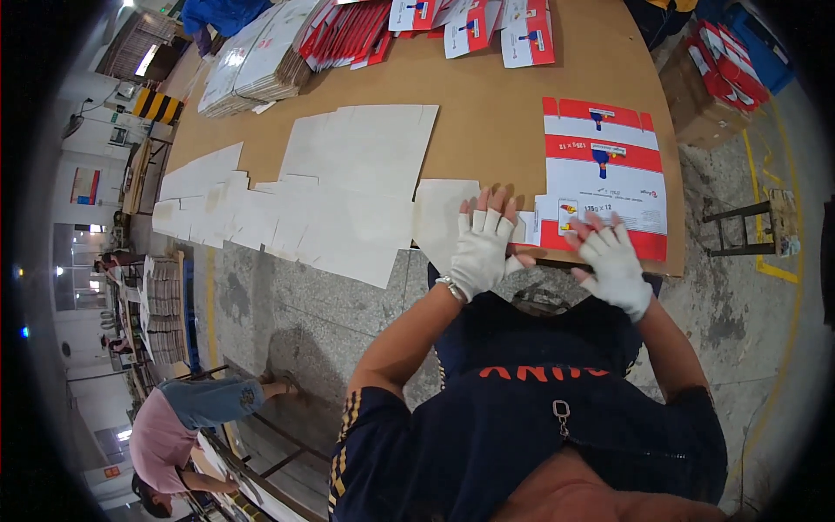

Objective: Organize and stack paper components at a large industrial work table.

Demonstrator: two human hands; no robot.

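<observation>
Both my hands wear white fingerless gloves. Flat on the near edge of the table, my left hand (481,252) has its fingers stretched out, over the right part of a plain pale cardboard blank (437,209). My right hand (614,265) lies with fingers spread on the lower part of a red and white printed carton blank (609,196), which is laid out flat. A narrow flap of that printed blank points toward my left hand. Neither hand grips anything.
Larger pale blanks (348,165) spread across the table's left side, partly past its near edge. Bundled cardboard (261,56) and red printed pieces (352,35) sit at the far side. A box (709,104) and a stool (748,228) stand right; another person (170,435) bends at lower left.
</observation>
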